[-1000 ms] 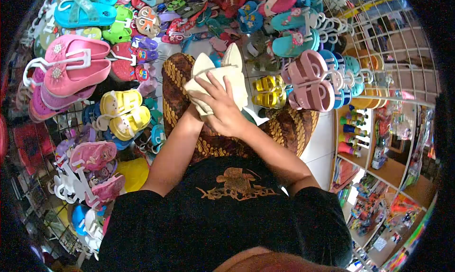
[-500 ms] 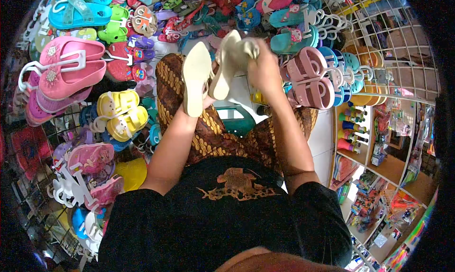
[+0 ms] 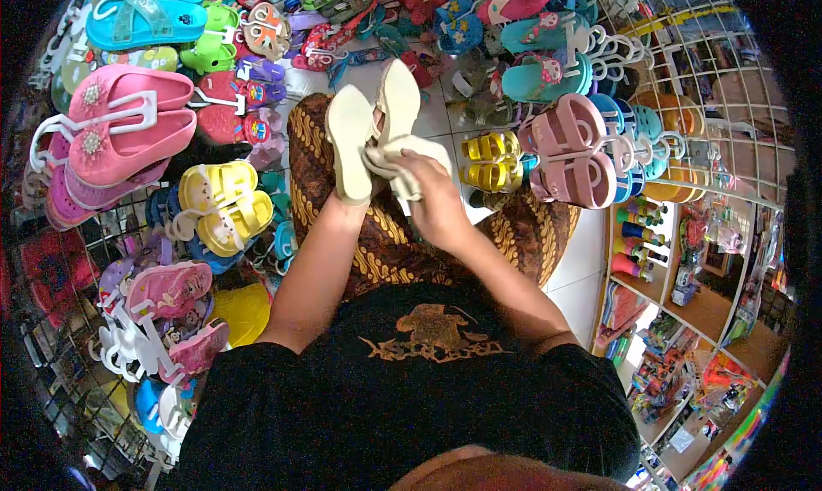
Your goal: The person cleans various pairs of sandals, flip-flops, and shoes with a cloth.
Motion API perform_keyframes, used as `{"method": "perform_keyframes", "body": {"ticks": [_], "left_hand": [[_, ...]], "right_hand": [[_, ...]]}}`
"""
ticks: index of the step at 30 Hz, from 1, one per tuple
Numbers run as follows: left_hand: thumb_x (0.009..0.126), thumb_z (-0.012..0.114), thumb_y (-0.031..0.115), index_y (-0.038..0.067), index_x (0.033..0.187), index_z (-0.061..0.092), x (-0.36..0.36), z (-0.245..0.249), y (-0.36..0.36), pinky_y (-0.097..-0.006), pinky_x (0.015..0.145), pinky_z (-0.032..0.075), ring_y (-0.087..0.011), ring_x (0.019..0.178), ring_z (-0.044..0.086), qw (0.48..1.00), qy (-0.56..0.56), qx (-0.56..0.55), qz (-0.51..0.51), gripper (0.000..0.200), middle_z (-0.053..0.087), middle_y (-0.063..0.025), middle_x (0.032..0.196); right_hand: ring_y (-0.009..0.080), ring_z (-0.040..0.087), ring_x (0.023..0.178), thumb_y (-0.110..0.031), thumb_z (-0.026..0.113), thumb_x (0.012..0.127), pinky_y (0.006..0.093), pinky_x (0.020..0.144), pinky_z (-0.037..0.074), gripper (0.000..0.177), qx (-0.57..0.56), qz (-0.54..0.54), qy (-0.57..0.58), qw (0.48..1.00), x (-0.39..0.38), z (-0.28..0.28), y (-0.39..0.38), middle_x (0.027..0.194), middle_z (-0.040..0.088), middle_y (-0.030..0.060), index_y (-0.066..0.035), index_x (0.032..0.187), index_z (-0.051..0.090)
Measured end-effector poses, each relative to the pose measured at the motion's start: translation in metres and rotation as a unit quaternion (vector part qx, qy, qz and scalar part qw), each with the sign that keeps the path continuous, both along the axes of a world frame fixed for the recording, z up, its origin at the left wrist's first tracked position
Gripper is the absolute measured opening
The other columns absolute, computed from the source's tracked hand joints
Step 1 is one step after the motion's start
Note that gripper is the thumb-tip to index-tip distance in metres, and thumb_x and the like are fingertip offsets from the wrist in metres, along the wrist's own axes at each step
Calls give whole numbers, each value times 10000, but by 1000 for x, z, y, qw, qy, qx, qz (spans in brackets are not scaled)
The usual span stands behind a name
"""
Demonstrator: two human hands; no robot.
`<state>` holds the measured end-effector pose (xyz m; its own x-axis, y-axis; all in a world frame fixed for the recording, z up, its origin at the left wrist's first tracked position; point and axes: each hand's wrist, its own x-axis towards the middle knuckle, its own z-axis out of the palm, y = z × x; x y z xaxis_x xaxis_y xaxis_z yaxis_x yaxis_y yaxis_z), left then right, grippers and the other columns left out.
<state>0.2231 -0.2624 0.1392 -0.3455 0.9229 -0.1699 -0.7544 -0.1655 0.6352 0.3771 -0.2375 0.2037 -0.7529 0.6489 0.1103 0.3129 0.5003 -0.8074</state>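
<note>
A pair of cream women's sandals is in front of me, soles turned up toward me. The left sandal (image 3: 349,123) stands nearly upright, and the other sandal (image 3: 401,97) leans beside it. My left hand (image 3: 348,207) grips the pair from behind; most of its fingers are hidden by the soles. In my right hand (image 3: 435,198) is a bunched pale cloth (image 3: 432,151), pressed against the lower part of the right-hand sandal. The cloth covers that sandal's heel end. Both sandals are above my lap, over brown patterned trousers (image 3: 321,251).
Pink shoes (image 3: 133,136) and yellow clogs (image 3: 224,204) hang on the left rack. Mauve sandals (image 3: 569,148) hang at the right, with small yellow sandals (image 3: 494,160) near my right knee. A wire grid (image 3: 728,71) and shelves (image 3: 685,307) stand to the right.
My right hand and the cloth have moved down and slightly left, from beside the right-hand sandal's upper part to its lower end. The sandals have shifted slightly.
</note>
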Motion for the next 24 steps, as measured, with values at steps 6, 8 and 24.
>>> {"method": "perform_keyframes", "body": {"ticks": [6, 8, 24], "left_hand": [[963, 578, 427, 51, 1383, 504, -1, -17, 18, -393, 931, 557, -275, 1109, 642, 959, -262, 89, -64, 569, 587, -137, 1334], [951, 606, 406, 61, 1371, 521, -1, -12, 19, -389, 915, 564, -275, 1078, 658, 951, -284, 92, -80, 550, 615, -134, 1298], [978, 530, 488, 77, 1473, 372, 3, -15, 3, -383, 987, 512, -236, 1205, 574, 987, 12, 144, -76, 662, 508, -118, 1418]], "right_hand": [[186, 569, 913, -117, 483, 981, 334, 823, 470, 205, -144, -246, 111, 952, 17, 6, 48, 953, 617, 109, 7, 1121, 566], [173, 557, 938, -94, 460, 984, 328, 860, 465, 220, -115, -327, 175, 921, 12, 8, 57, 1009, 609, 95, 14, 1148, 558], [374, 486, 1328, 12, 413, 915, 420, 1123, 349, 449, -75, -131, 196, 969, 33, 3, 13, 1387, 527, 244, -1, 1352, 510]]}}
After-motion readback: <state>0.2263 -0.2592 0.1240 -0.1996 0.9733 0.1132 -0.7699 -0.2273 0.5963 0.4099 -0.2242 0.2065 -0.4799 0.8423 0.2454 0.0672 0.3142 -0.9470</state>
